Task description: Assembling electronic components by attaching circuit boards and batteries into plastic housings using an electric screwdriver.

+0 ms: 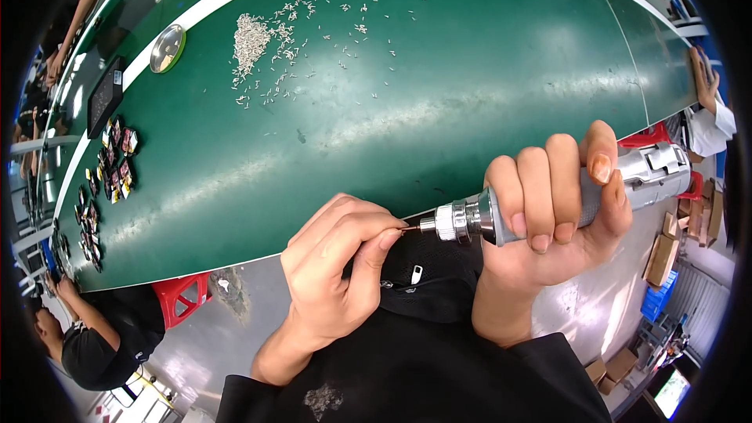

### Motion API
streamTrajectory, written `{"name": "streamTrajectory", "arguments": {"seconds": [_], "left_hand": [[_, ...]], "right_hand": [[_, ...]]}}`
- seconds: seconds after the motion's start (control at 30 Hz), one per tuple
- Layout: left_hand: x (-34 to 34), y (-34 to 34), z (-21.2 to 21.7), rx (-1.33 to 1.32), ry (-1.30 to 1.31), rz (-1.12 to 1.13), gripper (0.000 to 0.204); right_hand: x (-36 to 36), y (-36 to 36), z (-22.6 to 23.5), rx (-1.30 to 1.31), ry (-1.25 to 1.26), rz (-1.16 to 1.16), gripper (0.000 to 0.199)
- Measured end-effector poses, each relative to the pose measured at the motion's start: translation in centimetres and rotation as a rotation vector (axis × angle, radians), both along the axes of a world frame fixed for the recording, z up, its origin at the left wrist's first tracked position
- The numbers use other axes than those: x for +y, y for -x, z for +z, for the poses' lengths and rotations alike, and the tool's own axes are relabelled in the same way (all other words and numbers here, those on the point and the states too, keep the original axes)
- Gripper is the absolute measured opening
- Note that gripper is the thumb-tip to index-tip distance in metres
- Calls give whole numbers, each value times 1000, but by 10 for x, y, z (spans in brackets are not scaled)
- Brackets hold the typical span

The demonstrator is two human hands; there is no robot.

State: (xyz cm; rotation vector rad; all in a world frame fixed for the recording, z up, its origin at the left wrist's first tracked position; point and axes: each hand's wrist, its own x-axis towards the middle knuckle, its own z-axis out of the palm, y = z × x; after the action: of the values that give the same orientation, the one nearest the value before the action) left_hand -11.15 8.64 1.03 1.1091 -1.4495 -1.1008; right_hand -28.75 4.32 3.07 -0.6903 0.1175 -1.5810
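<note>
Fingertips (pixel 389 236) of the left hand (pixel 337 266) pinch together on a tiny metal piece, too small to make out clearly, held right against the thin bit of a silver rotary tool (pixel 548 196). The right hand (pixel 548 219) wraps that tool with all fingers closed around its grey grip, thumb on top, at centre right of the frame. Both hands hover just below the near edge of the green table (pixel 470 94), over a dark lap.

To do this well, I judge the piece should stay square to the bit with light, steady pressure and the fingertips kept clear of the spinning tip.

At upper centre lies a pile of small pale metal pieces (pixel 251 39), with many more scattered to its right. A round metal dish (pixel 167 48) sits at upper left, small dark parts (pixel 110 164) along the left edge. Another person (pixel 86 337) sits at lower left. Nothing blocks the hands.
</note>
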Motion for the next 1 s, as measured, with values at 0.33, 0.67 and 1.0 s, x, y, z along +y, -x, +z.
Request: {"name": "streamTrajectory", "arguments": {"seconds": [0.33,0.67,1.0], "left_hand": [[-22,-6,5,-51,53,9,42],[-171,-23,35,-711,-20,-28,24],[-385,32,0,-1159,293,253,37]], "right_hand": [[-7,8,-10,-152,-176,-65,20],[-31,14,-44,-189,-423,-120,10],[-31,20,-45,-258,-374,25,6]]}}
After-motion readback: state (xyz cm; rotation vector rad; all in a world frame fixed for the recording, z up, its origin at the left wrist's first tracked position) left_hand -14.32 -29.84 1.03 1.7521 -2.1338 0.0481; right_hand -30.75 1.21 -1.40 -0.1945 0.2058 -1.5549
